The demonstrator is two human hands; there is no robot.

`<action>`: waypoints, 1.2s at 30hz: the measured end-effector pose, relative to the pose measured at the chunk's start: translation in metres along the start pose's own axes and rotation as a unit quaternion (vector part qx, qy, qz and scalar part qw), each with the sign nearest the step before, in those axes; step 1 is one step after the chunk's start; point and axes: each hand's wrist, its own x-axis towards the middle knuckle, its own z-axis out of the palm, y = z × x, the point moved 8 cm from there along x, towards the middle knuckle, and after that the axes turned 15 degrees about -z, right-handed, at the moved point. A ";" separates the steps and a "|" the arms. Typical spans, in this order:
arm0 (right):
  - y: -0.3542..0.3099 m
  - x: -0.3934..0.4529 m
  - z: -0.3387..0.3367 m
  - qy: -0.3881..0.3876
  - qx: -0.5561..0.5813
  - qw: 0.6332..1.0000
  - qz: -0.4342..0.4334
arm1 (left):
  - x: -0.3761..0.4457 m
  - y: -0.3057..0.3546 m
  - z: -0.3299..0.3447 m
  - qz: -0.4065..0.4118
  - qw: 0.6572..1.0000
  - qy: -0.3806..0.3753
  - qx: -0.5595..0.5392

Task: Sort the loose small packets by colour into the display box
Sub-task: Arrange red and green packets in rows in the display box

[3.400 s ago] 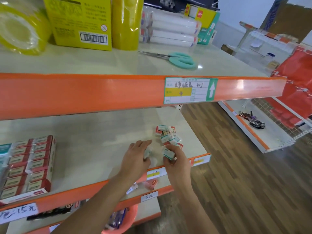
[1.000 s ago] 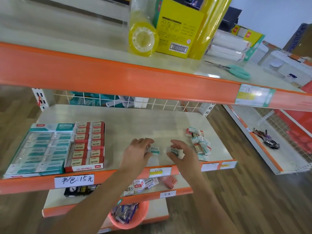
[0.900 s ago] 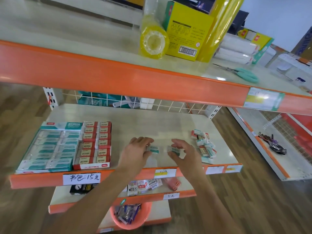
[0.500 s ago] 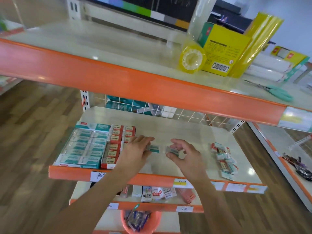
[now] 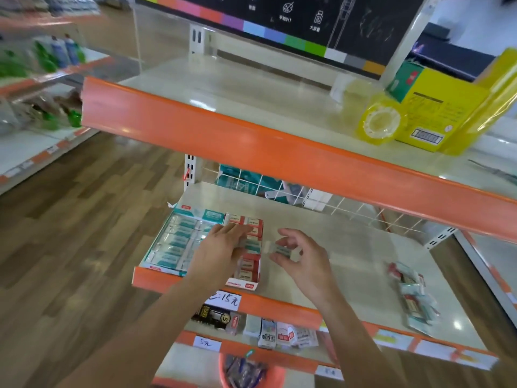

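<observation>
The display box (image 5: 156,254) lies at the left end of the middle shelf, with teal packets in its left rows and red packets (image 5: 250,266) in its right rows. My left hand (image 5: 221,252) hovers over the red rows and holds a teal packet (image 5: 250,246) under its fingers. My right hand (image 5: 300,254) is just right of the box and pinches another teal packet (image 5: 281,249) between thumb and fingers. A pile of loose red and teal packets (image 5: 412,295) lies at the right end of the same shelf.
An orange-edged upper shelf (image 5: 279,152) overhangs the work area and carries a yellow tape roll (image 5: 379,124) and a yellow box (image 5: 439,116). Below, a lower shelf holds small cartons (image 5: 268,333) and an orange tub (image 5: 251,372). Wooden floor lies to the left.
The view has swung left and both hands have travelled left with their teal packets, from the shelf's middle to the display box. My left hand now reaches over the red rows.
</observation>
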 end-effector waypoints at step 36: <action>-0.095 0.043 0.124 -0.117 -0.004 0.988 -0.100 | -0.008 -0.115 -0.076 -0.069 0.991 -0.016 0.111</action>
